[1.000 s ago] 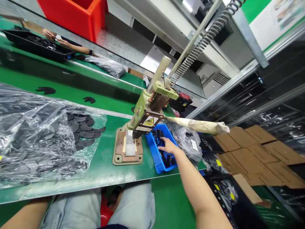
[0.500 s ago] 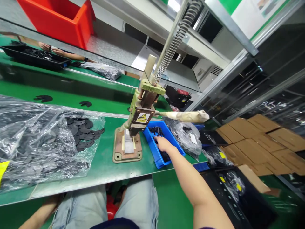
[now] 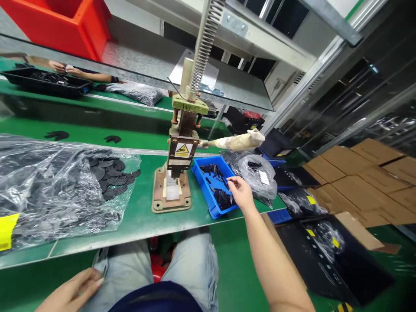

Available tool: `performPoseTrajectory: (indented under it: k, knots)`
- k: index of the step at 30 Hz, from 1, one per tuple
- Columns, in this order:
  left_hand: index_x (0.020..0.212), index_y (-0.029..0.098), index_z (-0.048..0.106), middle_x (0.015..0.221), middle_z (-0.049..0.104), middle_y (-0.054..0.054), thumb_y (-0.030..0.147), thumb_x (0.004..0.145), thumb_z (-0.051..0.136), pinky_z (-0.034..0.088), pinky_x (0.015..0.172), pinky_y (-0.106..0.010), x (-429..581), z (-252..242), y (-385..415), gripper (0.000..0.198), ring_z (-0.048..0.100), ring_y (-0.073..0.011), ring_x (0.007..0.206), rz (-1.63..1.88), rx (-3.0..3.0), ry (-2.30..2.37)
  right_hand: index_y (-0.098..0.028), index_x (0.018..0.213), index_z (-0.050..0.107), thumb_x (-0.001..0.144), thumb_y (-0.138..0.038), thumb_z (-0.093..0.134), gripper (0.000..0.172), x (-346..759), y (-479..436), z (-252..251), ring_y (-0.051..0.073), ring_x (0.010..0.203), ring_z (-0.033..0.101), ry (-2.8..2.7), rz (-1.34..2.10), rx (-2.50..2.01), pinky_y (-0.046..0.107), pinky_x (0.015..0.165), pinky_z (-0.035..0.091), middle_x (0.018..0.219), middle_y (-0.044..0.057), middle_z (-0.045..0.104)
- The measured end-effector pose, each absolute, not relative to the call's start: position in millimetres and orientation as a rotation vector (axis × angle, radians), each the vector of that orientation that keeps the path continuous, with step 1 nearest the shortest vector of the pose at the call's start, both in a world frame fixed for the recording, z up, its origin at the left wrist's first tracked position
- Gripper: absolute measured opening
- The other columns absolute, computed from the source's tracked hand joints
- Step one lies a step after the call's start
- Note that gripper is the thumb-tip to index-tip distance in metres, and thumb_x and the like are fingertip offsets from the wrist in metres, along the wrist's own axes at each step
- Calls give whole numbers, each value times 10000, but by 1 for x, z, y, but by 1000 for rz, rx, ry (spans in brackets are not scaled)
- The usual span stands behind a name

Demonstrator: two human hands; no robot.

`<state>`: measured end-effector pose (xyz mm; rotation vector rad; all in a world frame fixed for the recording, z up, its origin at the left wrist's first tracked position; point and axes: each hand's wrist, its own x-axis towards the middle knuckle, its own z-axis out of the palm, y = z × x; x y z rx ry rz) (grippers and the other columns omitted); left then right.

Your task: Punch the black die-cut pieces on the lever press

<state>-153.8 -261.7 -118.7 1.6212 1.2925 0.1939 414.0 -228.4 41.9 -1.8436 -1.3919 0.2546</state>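
My right hand (image 3: 241,193) is over the right rim of a blue bin (image 3: 212,208), thumb and fingertips drawn together. Whatever they pinch is too small to make out. Small dark parts (image 3: 223,198) lie in loose heaps inside the bin. My left hand (image 3: 79,286) hangs beside my left thigh, fingers loosely bent, the thumb apart and nothing visible in it. Left of the bin stands a hand press (image 3: 182,149) with a cloth-wrapped lever (image 3: 238,142). A pale block (image 3: 172,190) sits on its base, under the ram.
A clear plastic bag (image 3: 65,190) of flat black curved pieces (image 3: 112,177) covers the left of the bench. Another bag (image 3: 256,173) lies right of the bin. A red bin (image 3: 65,26) stands on the shelf. Cartons (image 3: 367,177) are at right. A co-worker's hands (image 3: 66,69) show behind.
My right hand has risen out of the blue bin to its right rim. My left hand has come into view from under the bench edge. The camera view has shifted.
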Motion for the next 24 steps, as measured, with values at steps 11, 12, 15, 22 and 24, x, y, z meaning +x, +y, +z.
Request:
performPoseTrajectory:
  k: [11,12,15,22,24]
  knots:
    - [1243,225,648,1061,680,-64,357,1011,628,572,856,-327,-2,19,-220,268,670,-178,900,875,1996,763,-273,1074,745,942,-364,685,171,265,-283,2,215,993,737,-1407,553,-1353,422,955,611,1039,67,772]
    - [1256,222,640,1072,679,-67,342,1002,646,578,839,-324,7,22,-216,281,670,-170,885,922,2017,718,-277,1072,752,942,-348,686,163,259,-284,0,218,999,736,-1418,570,-1328,425,960,606,1035,66,776]
    - [1254,212,635,1073,683,-72,313,990,674,581,813,-314,25,29,-212,286,669,-162,871,950,2080,620,-283,1079,757,945,-319,680,158,250,-285,-4,221,986,737,-1439,603,-1267,423,932,601,1022,63,780]
    - [1207,213,671,1004,709,-66,299,996,670,590,800,-313,34,30,-215,228,682,-165,845,964,2085,578,-297,1088,748,942,-287,682,161,251,-283,-9,216,960,728,-1474,617,-1214,413,882,596,1013,53,774]
    - [1164,216,690,1008,728,-75,274,1000,659,595,809,-317,34,30,-215,177,696,-177,881,986,2097,552,-301,1090,744,944,-285,679,161,249,-284,-11,213,958,728,-1487,625,-1214,408,879,598,1012,49,773]
